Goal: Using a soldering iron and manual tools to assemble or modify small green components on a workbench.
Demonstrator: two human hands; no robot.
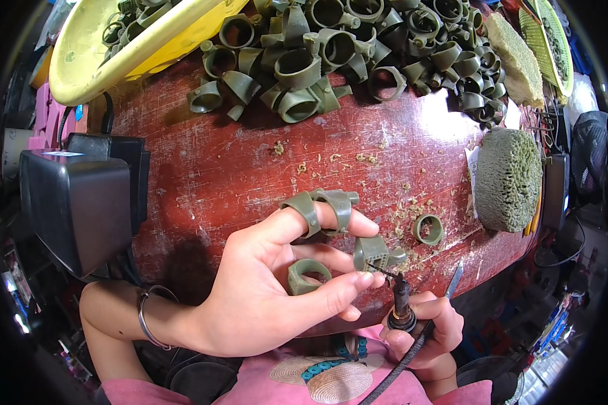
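left hand (263,290) pinches a ring (368,253) over the worktop (236,162) near its near edge, two more rings (342,212) on the index finger, right hand (440,325) grips tool (401,297) and knife (455,278), pile (300,79) along far edge.

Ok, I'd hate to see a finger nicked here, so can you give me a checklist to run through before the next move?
1. Green ring secure in left hand: ok, held between thumb and fingers.
2. Black corded tool gripped in right hand: ok.
3. Thin tip touching the ring: cannot tell; it is right at it.
4. Pointed blade at the right hand aimed away from the left: ok.
5. Tool hot or cold: cannot tell.
6. Tabletop free of shavings: not ok, bits lie scattered.
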